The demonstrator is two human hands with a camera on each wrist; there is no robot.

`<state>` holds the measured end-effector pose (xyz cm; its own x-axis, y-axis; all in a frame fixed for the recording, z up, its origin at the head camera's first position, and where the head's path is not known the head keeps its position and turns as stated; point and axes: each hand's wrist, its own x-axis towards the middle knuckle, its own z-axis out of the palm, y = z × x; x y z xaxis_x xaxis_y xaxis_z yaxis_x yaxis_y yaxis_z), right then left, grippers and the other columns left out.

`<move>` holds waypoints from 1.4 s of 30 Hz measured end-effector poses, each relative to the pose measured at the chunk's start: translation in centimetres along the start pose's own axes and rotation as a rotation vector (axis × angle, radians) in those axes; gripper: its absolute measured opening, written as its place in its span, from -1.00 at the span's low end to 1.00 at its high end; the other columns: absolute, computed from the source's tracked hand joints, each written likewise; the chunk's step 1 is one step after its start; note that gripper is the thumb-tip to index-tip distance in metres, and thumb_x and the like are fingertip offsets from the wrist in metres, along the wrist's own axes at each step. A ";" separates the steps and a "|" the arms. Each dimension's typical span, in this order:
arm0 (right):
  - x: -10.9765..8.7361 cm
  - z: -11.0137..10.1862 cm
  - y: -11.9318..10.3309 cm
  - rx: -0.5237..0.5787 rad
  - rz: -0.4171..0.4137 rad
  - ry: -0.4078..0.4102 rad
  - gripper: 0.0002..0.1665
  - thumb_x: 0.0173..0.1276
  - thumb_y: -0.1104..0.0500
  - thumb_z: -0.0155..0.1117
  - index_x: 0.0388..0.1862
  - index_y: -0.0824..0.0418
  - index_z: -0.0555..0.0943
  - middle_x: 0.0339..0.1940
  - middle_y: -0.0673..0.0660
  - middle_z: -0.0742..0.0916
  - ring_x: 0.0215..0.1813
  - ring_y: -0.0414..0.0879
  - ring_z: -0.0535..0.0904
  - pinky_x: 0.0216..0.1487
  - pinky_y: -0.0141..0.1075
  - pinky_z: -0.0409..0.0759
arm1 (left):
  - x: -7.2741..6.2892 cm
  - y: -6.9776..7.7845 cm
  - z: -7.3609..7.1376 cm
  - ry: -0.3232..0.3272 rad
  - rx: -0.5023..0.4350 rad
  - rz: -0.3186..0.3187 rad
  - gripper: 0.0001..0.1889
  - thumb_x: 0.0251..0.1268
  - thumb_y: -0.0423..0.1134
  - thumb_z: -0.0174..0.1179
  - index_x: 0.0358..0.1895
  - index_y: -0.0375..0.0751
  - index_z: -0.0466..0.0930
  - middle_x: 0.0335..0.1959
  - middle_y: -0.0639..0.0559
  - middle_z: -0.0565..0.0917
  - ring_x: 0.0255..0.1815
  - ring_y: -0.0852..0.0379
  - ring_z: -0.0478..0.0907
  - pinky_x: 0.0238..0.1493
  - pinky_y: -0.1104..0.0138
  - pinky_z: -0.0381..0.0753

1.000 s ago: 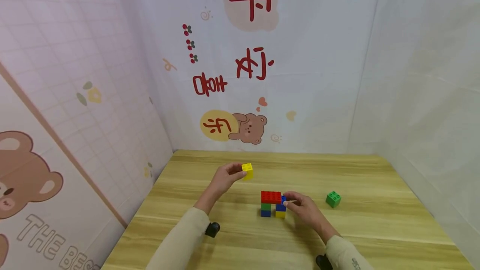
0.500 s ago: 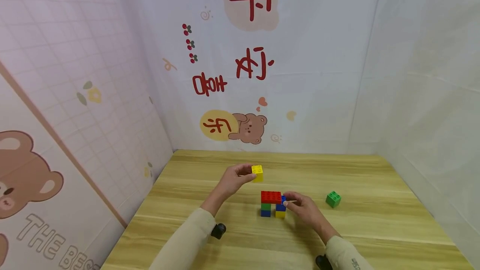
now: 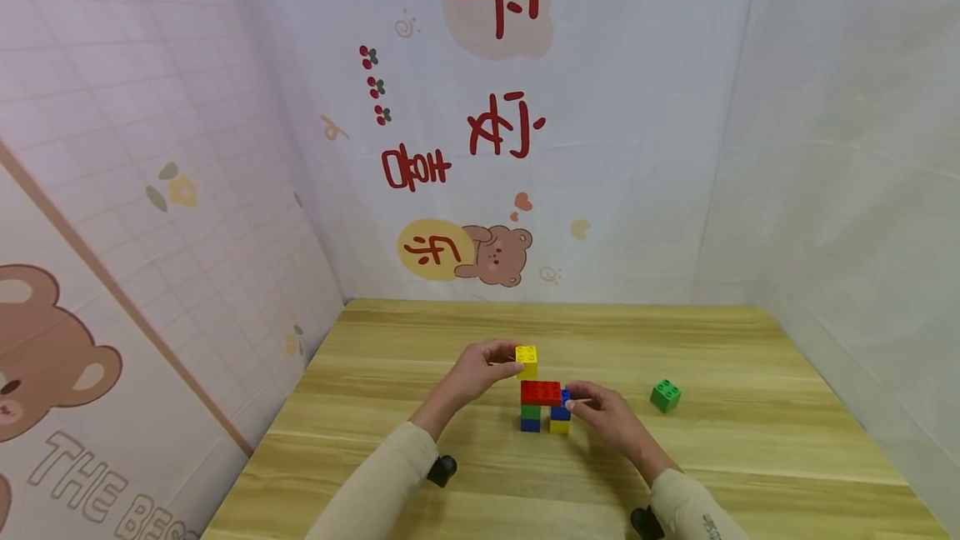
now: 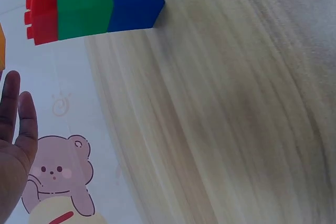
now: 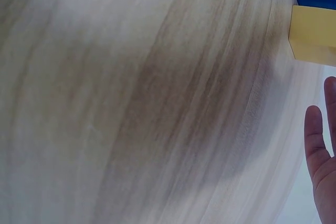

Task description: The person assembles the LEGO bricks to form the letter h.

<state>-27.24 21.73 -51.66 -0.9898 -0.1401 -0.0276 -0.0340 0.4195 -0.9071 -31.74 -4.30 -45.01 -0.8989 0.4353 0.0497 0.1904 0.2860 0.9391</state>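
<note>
My left hand [image 3: 474,373] pinches a yellow toy building brick [image 3: 527,362] between thumb and fingers, just above the left end of a small bridge. The bridge has a red brick [image 3: 540,394] on top. Its left pillar is a green brick [image 4: 85,8] on a dark blue brick [image 4: 135,3]. At right, a blue brick [image 3: 560,412] sits on a lower yellow brick [image 5: 314,34], its studs partly showing beside the red one. My right hand [image 3: 611,419] holds the blue brick by thumb and forefinger; the exact contact is partly hidden. Other fingers stretch out in both wrist views.
A loose green brick [image 3: 665,395] lies on the wooden table [image 3: 720,473] to the right of the bridge. Behind the table hangs a white printed cloth [image 3: 637,148], with more cloth at both sides. Black wrist cameras [image 3: 442,470] sit at the sleeves.
My left hand has moved right and slightly nearer with the yellow brick, from left of the bridge to above its left end. My right hand stays at the blue brick. The head view shifted slightly.
</note>
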 end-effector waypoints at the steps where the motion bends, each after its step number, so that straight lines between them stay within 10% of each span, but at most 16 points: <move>1: 0.0 0.0 0.0 -0.003 0.005 0.002 -0.60 0.45 0.05 0.28 0.18 0.19 0.62 0.08 0.14 0.69 0.08 0.06 0.62 0.13 0.00 0.57 | 0.0 -0.1 0.1 -0.008 0.000 -0.003 -0.65 0.37 -0.13 0.29 0.16 -0.10 0.63 -0.05 0.06 0.68 -0.04 0.08 0.59 0.01 0.22 0.63; 42: -0.1 0.2 0.1 0.005 0.033 0.015 -0.63 0.45 0.09 0.27 0.17 0.18 0.62 0.07 0.09 0.70 0.07 0.01 0.61 0.14 0.00 0.56 | -0.5 -1.1 1.6 -0.027 0.229 0.018 -0.73 0.28 -0.11 0.37 0.02 0.03 0.68 -0.20 0.25 0.64 -0.15 0.19 0.51 -0.08 0.27 0.52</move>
<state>-27.09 21.60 -51.88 -0.9923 -0.1127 -0.0517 -0.0003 0.4191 -0.9079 -30.83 -3.51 -46.56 -0.8842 0.4640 0.0536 0.2936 0.4629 0.8364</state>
